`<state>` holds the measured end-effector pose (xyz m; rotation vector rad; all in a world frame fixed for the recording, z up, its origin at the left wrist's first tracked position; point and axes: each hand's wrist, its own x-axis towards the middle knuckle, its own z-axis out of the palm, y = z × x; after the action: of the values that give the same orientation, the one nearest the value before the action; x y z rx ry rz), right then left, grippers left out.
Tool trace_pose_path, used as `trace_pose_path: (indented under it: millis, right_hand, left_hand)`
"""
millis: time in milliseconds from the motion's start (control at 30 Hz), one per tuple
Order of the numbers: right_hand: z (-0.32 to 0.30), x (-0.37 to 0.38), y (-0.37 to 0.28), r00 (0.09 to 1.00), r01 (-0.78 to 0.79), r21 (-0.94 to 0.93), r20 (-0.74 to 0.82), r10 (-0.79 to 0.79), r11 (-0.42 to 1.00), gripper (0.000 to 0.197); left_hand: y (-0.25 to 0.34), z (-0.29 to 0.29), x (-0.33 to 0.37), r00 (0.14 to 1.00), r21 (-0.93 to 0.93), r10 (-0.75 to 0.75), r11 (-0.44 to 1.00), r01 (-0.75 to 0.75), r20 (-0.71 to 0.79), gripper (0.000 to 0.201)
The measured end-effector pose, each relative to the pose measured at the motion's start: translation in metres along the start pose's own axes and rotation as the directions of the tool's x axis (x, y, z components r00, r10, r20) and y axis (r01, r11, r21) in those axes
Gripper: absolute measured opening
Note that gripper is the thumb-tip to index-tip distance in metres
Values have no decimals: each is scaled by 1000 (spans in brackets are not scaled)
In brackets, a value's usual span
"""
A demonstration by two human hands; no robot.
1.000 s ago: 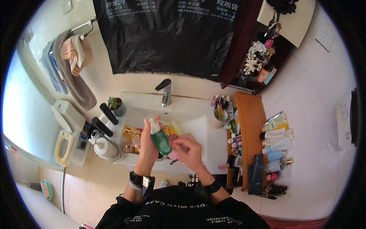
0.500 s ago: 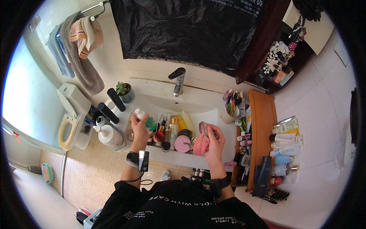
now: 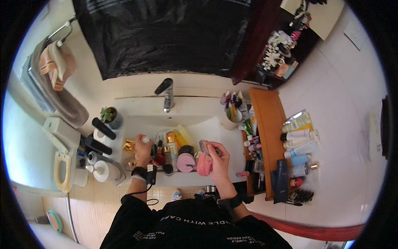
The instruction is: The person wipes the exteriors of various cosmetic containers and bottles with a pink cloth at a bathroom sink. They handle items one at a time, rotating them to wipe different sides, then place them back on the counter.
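In the sink's left part, my left hand (image 3: 143,153) is closed on a small bottle with a white cap (image 3: 145,140); most of its body is hidden by my fingers. Gold-coloured items (image 3: 129,145) lie just left of that hand. My right hand (image 3: 219,159) grips a pink and grey cloth (image 3: 205,165), bunched below the fingers over the right part of the sink. Between the hands stand several cosmetics: a round pink container (image 3: 185,162), a red jar (image 3: 158,159), a dark-lidded jar (image 3: 168,169) and yellow tubes (image 3: 180,138).
A faucet (image 3: 168,95) rises behind the sink (image 3: 215,128). On the left rim are a potted succulent (image 3: 108,114), black cylinders (image 3: 103,128) and a white pump bottle (image 3: 103,170). At right, a cup of brushes (image 3: 231,120) stands beside a wooden organizer (image 3: 265,137) and several tubes (image 3: 299,135).
The whole view has shifted, with the scene sliding left. My left hand has moved lower and left toward the gold items, keeping the white-capped bottle. My right hand still holds the cloth.
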<state>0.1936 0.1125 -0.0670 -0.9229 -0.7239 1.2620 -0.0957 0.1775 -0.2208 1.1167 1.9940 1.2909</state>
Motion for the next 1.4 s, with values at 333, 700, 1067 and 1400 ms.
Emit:
trace_pose_path:
  millis: [333, 700, 1067, 1400]
  right_hand:
    - [-1, 6, -3, 982, -139, 146, -110, 156, 979, 16]
    - [-42, 17, -47, 894, -368, 605, 23, 447, 706, 23]
    - [-83, 19, -41, 888, -374, 677, 63, 456, 635, 26]
    - [-86, 26, -55, 870, -306, 803, 17, 492, 512, 29]
  left_hand:
    - [25, -23, 14, 930, 462, -61, 879, -123, 363, 46]
    - [113, 59, -7, 811, -174, 107, 985, -7, 575, 26]
    - [218, 186, -20, 673, -477, 95, 778, 409, 733, 32]
    - [211, 304, 34, 768, -455, 206, 882, 122, 606, 54]
